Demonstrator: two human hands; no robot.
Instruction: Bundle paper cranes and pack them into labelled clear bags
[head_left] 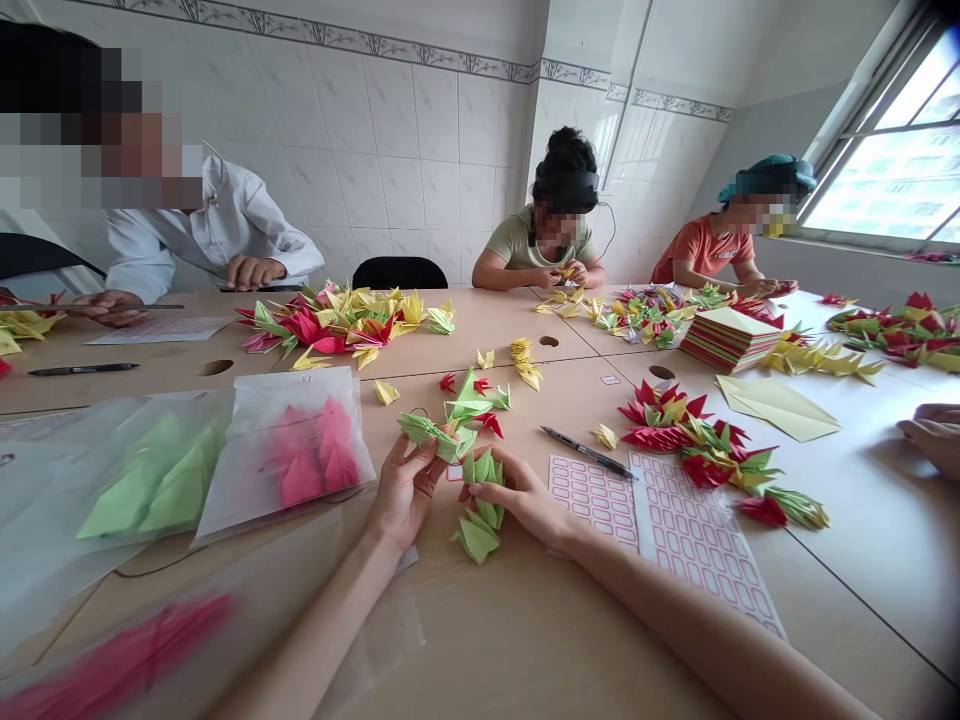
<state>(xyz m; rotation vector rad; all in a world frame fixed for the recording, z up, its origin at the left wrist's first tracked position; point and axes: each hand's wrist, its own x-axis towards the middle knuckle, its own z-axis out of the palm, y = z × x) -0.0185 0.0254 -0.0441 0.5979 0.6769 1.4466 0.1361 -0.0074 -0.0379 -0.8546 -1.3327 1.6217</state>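
My left hand [401, 495] pinches a light green folded paper crane [429, 430] with its narrow pleated end pointing left. My right hand [529, 500] has its fingers closed around a row of green paper cranes [478, 535] that hangs down toward the table. The two hands nearly meet, and a small white label with a red border [454, 472] shows between them. Just beyond lie more green cranes [469, 400] and small red ones [491, 425]. The fingertips are partly hidden behind the paper.
Plastic bags with green [161, 470] and pink cranes [319, 450] lie at left. At right are label sheets [697, 530], a pen [589, 452], a red-green crane cluster [697, 435] and a paper stack [727, 340]. Co-workers sit across the table; another person's hand [934, 440] rests at the right edge.
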